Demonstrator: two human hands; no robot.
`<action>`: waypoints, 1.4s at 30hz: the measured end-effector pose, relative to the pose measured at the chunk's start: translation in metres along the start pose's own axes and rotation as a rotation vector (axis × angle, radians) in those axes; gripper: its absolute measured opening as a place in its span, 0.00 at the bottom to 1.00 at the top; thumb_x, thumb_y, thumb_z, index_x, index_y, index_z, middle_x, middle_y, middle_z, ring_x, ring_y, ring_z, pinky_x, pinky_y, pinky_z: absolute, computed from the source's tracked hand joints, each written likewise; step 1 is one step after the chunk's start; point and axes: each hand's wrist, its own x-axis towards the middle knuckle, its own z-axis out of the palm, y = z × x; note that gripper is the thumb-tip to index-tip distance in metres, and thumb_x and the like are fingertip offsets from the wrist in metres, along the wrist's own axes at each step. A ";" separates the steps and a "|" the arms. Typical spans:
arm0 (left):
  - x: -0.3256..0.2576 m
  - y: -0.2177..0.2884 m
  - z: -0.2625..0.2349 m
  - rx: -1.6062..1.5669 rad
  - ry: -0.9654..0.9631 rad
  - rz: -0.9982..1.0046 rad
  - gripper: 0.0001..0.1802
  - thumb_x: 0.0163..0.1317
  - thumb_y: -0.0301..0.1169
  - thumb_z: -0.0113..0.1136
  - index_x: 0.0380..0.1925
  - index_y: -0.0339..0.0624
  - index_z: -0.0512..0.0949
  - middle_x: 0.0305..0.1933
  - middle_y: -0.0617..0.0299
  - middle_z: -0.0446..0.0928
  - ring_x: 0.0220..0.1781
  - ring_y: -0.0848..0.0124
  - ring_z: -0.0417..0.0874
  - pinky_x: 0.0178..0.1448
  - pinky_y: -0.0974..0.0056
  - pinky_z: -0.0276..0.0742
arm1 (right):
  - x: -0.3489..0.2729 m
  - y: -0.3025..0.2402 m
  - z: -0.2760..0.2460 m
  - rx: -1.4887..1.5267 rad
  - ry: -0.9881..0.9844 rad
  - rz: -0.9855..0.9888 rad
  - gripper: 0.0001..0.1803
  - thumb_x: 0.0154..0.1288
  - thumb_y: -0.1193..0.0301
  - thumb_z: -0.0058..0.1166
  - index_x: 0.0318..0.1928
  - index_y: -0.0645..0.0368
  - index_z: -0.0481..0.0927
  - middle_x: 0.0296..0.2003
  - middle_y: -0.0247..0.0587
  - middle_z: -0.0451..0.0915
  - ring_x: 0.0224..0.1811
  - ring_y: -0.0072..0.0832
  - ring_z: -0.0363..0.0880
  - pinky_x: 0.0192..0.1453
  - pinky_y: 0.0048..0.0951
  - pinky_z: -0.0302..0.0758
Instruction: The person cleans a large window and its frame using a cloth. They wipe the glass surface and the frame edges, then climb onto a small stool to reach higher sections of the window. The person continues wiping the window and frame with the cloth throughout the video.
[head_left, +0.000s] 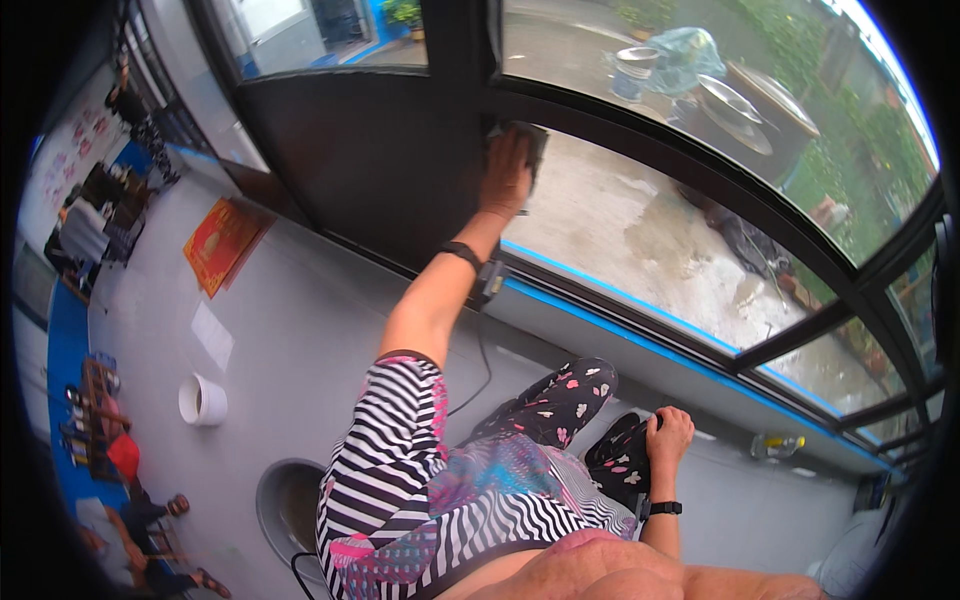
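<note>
My left arm reaches up and forward to the dark door frame. My left hand is closed on a dark cloth, pressing it against the upright bar beside the low glass pane. The cloth is partly hidden under the palm. Just below the wrist, a small black device with a cable sits at the frame's lower edge. My right hand rests over my bent knee, with nothing seen in it and its fingers slightly curved.
A grey bucket stands close at my left. Beyond it are a white bucket, a paper sheet and a red-and-gold printed sheet. A bottle lies by the sill at right. People are farther off at left.
</note>
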 end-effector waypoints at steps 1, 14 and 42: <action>0.002 0.014 0.004 -0.045 0.021 -0.049 0.40 0.57 0.27 0.61 0.70 0.41 0.57 0.74 0.40 0.54 0.75 0.37 0.55 0.77 0.46 0.58 | 0.000 0.000 -0.001 -0.005 -0.011 0.003 0.08 0.56 0.68 0.61 0.34 0.57 0.83 0.40 0.36 0.82 0.53 0.38 0.76 0.64 0.43 0.66; 0.003 0.148 0.043 -0.130 0.124 0.031 0.35 0.55 0.25 0.60 0.65 0.43 0.63 0.72 0.42 0.59 0.64 0.37 0.64 0.68 0.40 0.61 | -0.007 0.005 -0.005 -0.001 0.044 0.017 0.07 0.56 0.67 0.62 0.34 0.56 0.83 0.41 0.35 0.83 0.52 0.37 0.77 0.62 0.42 0.68; -0.019 0.408 0.122 -0.278 -0.087 0.894 0.25 0.60 0.31 0.52 0.60 0.62 0.71 0.65 0.67 0.69 0.72 0.66 0.64 0.79 0.56 0.57 | -0.018 0.033 -0.016 0.122 0.117 0.160 0.07 0.57 0.66 0.61 0.31 0.56 0.84 0.36 0.37 0.84 0.47 0.39 0.78 0.55 0.41 0.71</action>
